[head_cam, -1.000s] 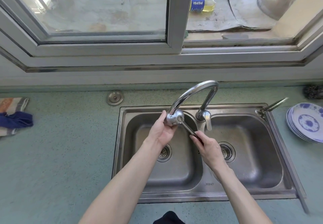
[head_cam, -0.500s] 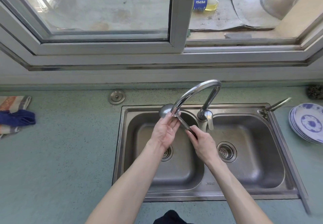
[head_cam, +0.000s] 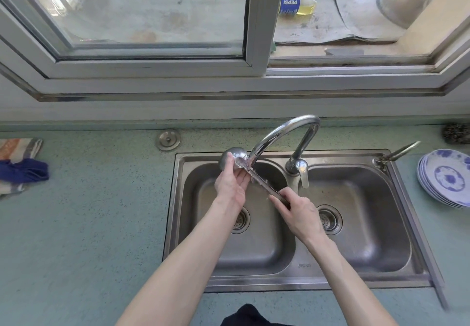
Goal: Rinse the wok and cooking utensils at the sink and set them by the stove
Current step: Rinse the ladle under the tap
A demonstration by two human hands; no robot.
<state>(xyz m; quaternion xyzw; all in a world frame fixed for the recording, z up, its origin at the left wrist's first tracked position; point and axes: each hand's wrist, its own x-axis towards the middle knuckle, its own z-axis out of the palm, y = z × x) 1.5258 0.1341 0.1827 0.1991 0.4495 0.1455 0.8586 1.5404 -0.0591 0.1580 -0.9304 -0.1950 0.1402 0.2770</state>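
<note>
A ladle [head_cam: 244,169] was held over the left bowl of the sink [head_cam: 417,226], under the tap [head_cam: 282,135]. Its round cup was up at the back edge of the sink, past the left hand [head_cam: 230,186]. Its handle was slanted down to the right hand [head_cam: 298,214]. The handle end was gripped by the right hand, with the fingers curled round it. The cup and the top of the handle were touched by the left hand, with the fingers mostly straight. The two hands were kept a little apart along the ladle. Water was splashed on the handle between them. Plates [head_cam: 447,177] were stacked far to the right of the right hand. Cloths [head_cam: 20,170] were left far to the left of the left hand.
</note>
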